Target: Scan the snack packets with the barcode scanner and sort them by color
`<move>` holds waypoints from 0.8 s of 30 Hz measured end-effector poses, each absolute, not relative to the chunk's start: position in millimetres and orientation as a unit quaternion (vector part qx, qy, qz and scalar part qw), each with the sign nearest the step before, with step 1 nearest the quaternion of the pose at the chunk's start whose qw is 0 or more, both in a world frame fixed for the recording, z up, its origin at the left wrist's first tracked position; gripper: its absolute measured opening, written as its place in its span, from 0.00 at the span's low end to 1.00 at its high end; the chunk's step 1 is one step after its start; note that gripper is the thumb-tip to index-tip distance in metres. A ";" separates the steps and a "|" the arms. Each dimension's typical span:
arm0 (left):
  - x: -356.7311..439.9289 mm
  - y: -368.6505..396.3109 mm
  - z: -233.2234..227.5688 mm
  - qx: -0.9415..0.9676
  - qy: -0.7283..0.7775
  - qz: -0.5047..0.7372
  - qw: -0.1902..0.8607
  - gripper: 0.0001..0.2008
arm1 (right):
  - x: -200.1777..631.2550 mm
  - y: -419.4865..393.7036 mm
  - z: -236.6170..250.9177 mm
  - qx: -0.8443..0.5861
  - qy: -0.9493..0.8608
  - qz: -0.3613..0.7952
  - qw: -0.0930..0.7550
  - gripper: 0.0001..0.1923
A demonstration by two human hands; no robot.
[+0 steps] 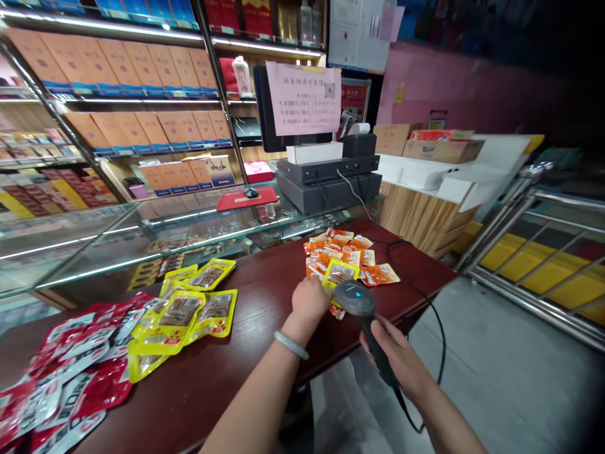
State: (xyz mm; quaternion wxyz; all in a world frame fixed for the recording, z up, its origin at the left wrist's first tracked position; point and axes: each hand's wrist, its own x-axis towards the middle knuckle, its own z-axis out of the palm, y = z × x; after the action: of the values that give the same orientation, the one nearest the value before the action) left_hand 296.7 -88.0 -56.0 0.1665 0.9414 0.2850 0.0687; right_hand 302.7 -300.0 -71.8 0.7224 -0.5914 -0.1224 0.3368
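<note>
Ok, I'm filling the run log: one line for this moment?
left hand on yellow packet | right hand holding barcode scanner above it | orange packets behind | wooden counter

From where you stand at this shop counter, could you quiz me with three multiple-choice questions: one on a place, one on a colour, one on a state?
1. Where is the pile of orange packets?
A. On the glass case
B. On the dark red counter, ahead of the hands
C. On the floor

2. What colour is the packet under the left hand?
A. Yellow
B. Blue
C. White

3. How is the scanner?
A. Lying on the counter
B. Hung on a shelf
C. Held in the right hand

Answers: B, the pile lies on the wooden top; A, its border is yellow; C, fingers wrap its handle.
</note>
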 end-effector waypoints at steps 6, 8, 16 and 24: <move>302.5 -87.8 -52.7 0.926 0.299 0.084 0.213 0.17 | 306.8 -306.0 -64.8 -0.593 -0.106 0.324 0.729 0.31; 291.8 -81.7 -52.2 0.905 0.311 0.118 0.264 0.14 | 306.2 -303.4 -66.3 -0.595 -0.100 0.327 0.728 0.31; 207.0 -30.9 -67.8 0.798 0.345 0.268 0.415 0.08 | 291.1 -262.4 -60.9 -0.540 -0.189 0.375 0.730 0.25; 142.3 -0.4 -86.5 0.736 0.413 0.315 0.434 0.14 | 259.4 -204.6 -48.6 -0.495 -0.289 0.454 0.682 0.25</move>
State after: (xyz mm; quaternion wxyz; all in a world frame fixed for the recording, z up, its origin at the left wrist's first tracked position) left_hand 142.3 -0.4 -86.5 0.4341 0.7363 0.4126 0.3149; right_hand 259.4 -204.6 -48.6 0.6824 -0.4945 -0.2892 0.4539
